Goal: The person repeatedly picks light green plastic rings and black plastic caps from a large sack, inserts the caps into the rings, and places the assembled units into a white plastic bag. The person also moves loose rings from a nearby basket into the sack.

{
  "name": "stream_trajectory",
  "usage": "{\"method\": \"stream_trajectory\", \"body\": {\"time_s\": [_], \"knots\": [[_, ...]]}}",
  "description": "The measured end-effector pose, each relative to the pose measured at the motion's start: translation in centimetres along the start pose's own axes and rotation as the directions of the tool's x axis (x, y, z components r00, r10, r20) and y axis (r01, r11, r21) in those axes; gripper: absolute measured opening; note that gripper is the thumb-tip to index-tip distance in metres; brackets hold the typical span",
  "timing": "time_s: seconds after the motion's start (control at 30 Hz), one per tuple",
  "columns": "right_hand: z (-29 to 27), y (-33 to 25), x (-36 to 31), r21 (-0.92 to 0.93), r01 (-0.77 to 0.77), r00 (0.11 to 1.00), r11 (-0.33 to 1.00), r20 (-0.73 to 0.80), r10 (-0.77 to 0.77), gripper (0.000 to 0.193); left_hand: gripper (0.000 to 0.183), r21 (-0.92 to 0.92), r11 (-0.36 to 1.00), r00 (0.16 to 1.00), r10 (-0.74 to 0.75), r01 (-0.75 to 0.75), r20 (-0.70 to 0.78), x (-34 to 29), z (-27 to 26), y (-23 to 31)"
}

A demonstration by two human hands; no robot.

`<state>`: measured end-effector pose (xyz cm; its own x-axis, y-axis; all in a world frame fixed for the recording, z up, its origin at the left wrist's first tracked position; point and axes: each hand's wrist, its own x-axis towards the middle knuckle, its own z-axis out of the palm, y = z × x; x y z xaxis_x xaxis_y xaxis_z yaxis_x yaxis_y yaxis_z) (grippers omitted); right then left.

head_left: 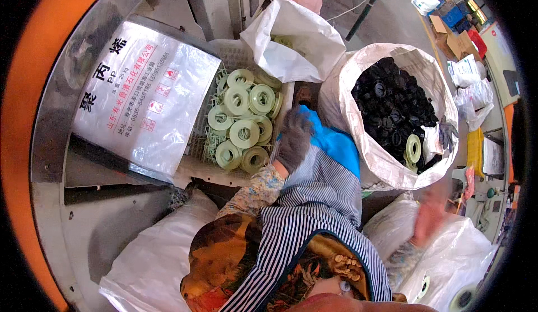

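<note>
Pale green plastic rings (246, 134) with wide flanges are heaped in a pale perforated crate (213, 178), beside thin pale sprue pieces. My left hand (294, 141), in a dark grey glove, is at the crate's right edge, next to the rings and over my blue-and-striped apron (328, 172). Its fingers are partly hidden, and any object in them cannot be made out. My right hand (432, 218) is smeared by motion over the clear plastic bag (448, 250) at the lower right. Whether it holds anything is not visible.
A large white woven sack (358, 144) of black plastic parts (392, 105) stands to the right, with a single green ring (413, 148) on the parts. Behind the crate is another open white sack (263, 37). A printed white sack (148, 99) covers the left surface.
</note>
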<state>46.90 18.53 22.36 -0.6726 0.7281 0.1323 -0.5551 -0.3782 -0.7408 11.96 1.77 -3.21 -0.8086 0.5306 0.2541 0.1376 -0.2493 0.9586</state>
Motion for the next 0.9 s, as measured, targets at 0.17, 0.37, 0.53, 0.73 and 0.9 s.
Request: {"method": "stream_trajectory", "body": {"time_s": [0.17, 0.37, 0.53, 0.73, 0.9], "knots": [[5.5, 12.1, 6.1, -0.422, -0.395, 0.884, 0.816, 0.067, 0.462, 0.052, 0.057, 0.609, 0.775, 0.986, -0.125, 0.167, -0.112, 0.1, -9.5, 3.7], [11.2, 25.5, 16.0, -0.884, -0.182, 0.631, 0.431, 0.231, 0.740, 0.033, 0.055, -0.417, 0.653, 0.456, -0.749, 0.632, -0.481, -9.3, -19.3, -8.3], [10.0, 42.1, 24.2, -0.556, 0.829, 0.392, 0.069, 0.664, 0.637, 0.046, 0.076, -0.098, 0.753, 0.504, -0.524, 0.650, -0.687, -8.4, -20.2, -14.0], [8.0, 60.1, 28.9, -0.209, 0.966, 0.053, 0.151, 0.733, 0.678, 0.032, 0.079, 0.453, 0.595, 0.747, -0.493, 0.664, -0.446, -4.7, -23.7, -15.7], [6.9, 65.2, 28.5, -0.174, 0.977, 0.021, 0.126, 0.660, 0.751, 0.027, 0.081, 0.381, 0.599, 0.709, -0.627, 0.704, -0.322, -2.5, -23.6, -16.6]]}}
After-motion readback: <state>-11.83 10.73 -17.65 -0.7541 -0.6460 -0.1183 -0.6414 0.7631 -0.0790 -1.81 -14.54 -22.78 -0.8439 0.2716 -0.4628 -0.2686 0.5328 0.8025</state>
